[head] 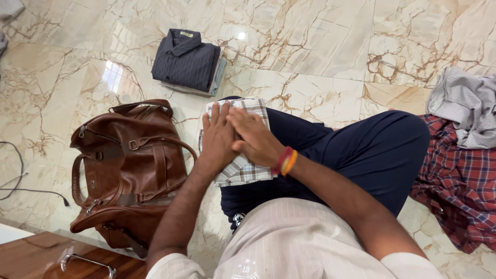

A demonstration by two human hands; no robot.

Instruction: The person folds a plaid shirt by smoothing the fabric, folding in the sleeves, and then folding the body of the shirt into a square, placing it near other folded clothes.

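Note:
A folded checked shirt (pixel 243 170) in white, grey and green lies across my knee, over dark blue trousers (pixel 372 150). My left hand (pixel 217 137) lies flat on its left part, fingers together and pointing away from me. My right hand (pixel 256 137) rests flat on the shirt beside it, overlapping the left hand's edge; a red and orange thread band circles that wrist. Neither hand grips the cloth.
A brown leather bag (pixel 129 165) stands on the marble floor just left of my knee. A folded dark striped shirt (pixel 187 59) tops a small stack beyond. A red plaid shirt (pixel 454 186) and a grey one (pixel 465 103) lie loose at right. Black cable (pixel 31 190) at left.

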